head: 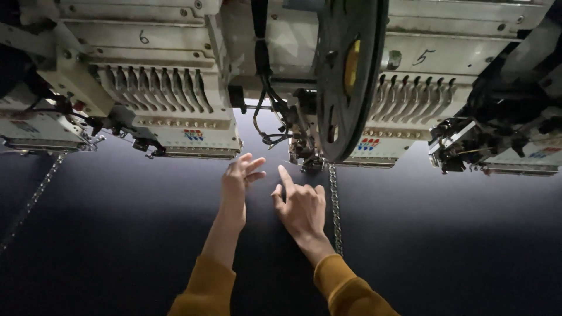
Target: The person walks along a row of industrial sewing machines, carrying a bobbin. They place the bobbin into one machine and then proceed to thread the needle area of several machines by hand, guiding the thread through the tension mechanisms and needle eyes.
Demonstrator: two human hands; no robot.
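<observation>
Dark navy fabric (146,234) stretches flat beneath both empty, loose-fingered hands, the left hand (239,177) hovering spread, the right hand (301,208) pointing toward the silvery stitched chain strip (335,205) just beside it.

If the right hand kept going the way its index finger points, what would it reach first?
Probably the needle area of the embroidery head, just beyond the right hand; only dark fabric lies between, though depth is unclear.

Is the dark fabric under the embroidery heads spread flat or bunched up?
Spread flat: the dark fabric shows no folds around both hands, left hand and right hand.
</observation>
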